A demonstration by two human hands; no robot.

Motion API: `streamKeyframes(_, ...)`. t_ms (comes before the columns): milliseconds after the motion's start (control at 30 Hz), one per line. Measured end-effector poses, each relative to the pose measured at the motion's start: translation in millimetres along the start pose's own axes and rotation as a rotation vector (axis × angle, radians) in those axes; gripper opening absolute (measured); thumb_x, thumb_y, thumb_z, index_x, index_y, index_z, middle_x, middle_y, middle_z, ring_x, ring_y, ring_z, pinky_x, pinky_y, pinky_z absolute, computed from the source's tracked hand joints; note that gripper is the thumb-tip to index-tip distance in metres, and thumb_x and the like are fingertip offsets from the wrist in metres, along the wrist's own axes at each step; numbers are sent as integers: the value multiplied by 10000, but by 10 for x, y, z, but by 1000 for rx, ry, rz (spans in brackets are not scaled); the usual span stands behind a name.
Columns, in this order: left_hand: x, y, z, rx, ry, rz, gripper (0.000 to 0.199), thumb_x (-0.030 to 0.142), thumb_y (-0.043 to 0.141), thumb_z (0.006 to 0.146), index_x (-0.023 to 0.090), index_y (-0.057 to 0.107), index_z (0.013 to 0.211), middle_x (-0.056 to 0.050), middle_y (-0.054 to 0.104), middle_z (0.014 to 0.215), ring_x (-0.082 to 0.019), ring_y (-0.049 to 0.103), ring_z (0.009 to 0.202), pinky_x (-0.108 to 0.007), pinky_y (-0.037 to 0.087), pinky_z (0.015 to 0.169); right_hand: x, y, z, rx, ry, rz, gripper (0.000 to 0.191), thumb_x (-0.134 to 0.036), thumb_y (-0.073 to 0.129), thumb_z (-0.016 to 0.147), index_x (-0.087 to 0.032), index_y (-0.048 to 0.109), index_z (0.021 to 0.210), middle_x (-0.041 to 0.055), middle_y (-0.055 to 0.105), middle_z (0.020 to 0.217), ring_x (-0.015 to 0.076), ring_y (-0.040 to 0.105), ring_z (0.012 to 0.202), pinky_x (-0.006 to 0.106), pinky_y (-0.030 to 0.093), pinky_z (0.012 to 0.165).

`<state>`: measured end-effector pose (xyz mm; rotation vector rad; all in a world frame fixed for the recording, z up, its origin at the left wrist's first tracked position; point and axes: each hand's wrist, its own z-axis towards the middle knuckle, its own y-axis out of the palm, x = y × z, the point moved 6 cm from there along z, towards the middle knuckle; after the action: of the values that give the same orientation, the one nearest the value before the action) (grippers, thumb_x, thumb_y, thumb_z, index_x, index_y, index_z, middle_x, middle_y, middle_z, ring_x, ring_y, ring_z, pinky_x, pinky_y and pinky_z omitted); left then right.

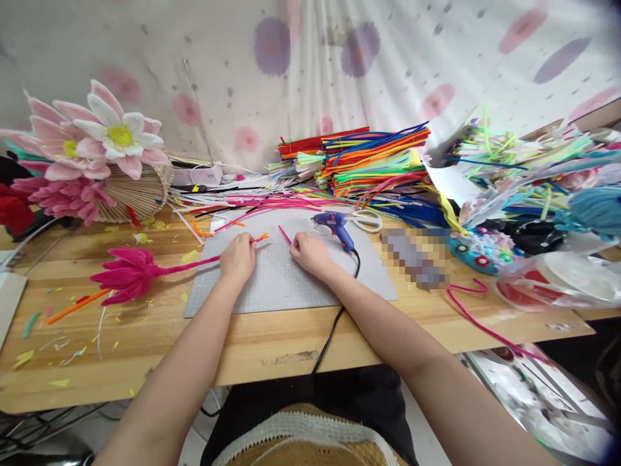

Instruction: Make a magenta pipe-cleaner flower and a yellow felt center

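Note:
My left hand (237,257) is closed around the magenta stem of a fuzzy pipe-cleaner flower (127,275), whose head points left over the wooden table. Past my fingers the stem's tip (262,238) shows, with orange ends twisted in. In my right hand (309,251) the fingers pinch a pink pipe cleaner (284,234); a short end sticks out toward the upper left, and the rest is hidden. Both hands are over a grey cutting mat (272,294), a small gap between them. Just beyond my right hand lies a blue glue gun (337,228), its black cord passing under my forearm.
Bundles of coloured pipe cleaners (373,158) are piled at the back. Finished pink and white flowers (119,136) stand at the left. A blurred-out object (414,259) and a plastic-wrapped tub (557,278) sit at the right. Scraps litter the table (160,349).

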<state>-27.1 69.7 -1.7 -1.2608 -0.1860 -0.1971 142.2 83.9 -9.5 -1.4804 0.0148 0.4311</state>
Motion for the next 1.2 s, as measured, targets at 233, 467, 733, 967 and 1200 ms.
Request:
streamKeyframes(233, 133, 10, -67, -54, -21, 25, 267, 265, 346, 865, 223, 584, 978, -83, 644, 956, -231, 601, 819, -320, 388, 615, -131, 15, -125, 65, -109, 253, 142, -233, 440, 806, -160, 560, 826, 46, 631, 858, 129, 552, 744, 228, 376, 668)
streamKeyframes(467, 148, -12, -123, -99, 8, 34, 296, 320, 381, 847, 227, 645, 943, -79, 643, 943, -230, 603, 761, -324, 402, 608, 60, -56, -37, 63, -14, 414, 243, -225, 390, 849, -186, 576, 1002, 6, 633, 789, 113, 554, 708, 214, 379, 657)
streamKeyframes(733, 176, -90, -165, -131, 50, 36, 296, 354, 392, 836, 243, 635, 961, -41, 643, 953, -205, 599, 816, -306, 406, 646, 123, -62, -58, 103, -50, 499, 217, -325, 445, 831, -174, 597, 857, 7, 592, 707, 118, 498, 626, 233, 342, 585)
streamKeyframes(967, 206, -66, -183, -190, 56, 22, 324, 394, 385, 827, 238, 635, 963, -44, 630, 954, -211, 584, 861, -304, 398, 658, 168, -81, -39, 139, -88, 569, 147, -194, 426, 806, -201, 545, 892, -4, 605, 719, 127, 534, 674, 248, 373, 650)
streamKeyframes(1200, 13, -76, -20, -307, -171, -320, 332, 300, 340, 825, 171, 645, 798, -65, 626, 887, -190, 555, 849, -280, 383, 688, 231, -56, -22, 209, -1, 669, 145, -324, 422, 818, -194, 478, 789, -10, 538, 682, 121, 476, 616, 245, 352, 588)
